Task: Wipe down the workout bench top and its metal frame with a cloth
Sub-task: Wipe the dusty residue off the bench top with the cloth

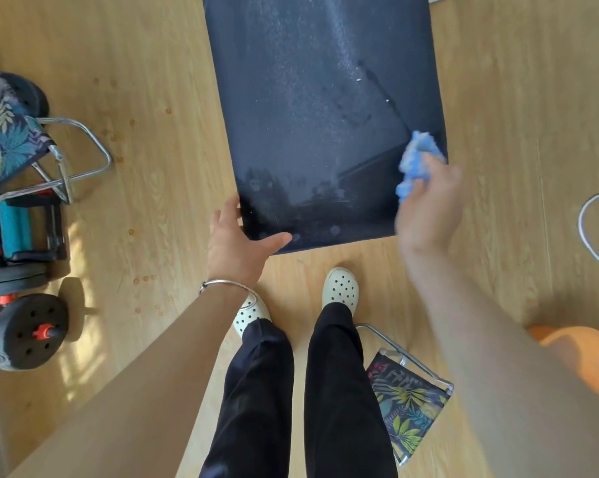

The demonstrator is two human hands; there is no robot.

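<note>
The black padded bench top (312,108) fills the upper middle of the head view, dusty with pale specks and streaks. My left hand (237,243) grips its near left corner, thumb lying on the top surface. My right hand (429,208), blurred, holds a crumpled blue cloth (417,160) against the near right edge of the pad. A darker wiped band runs up the pad from the cloth. The bench's metal frame is hidden beneath the pad.
A folding stool with leaf-print fabric (12,146), weight plates and a dumbbell (26,329) crowd the left. Another leaf-print stool (408,401) stands by my right leg. An orange object (580,353) sits at right, a white cord loop (587,232) on the wooden floor.
</note>
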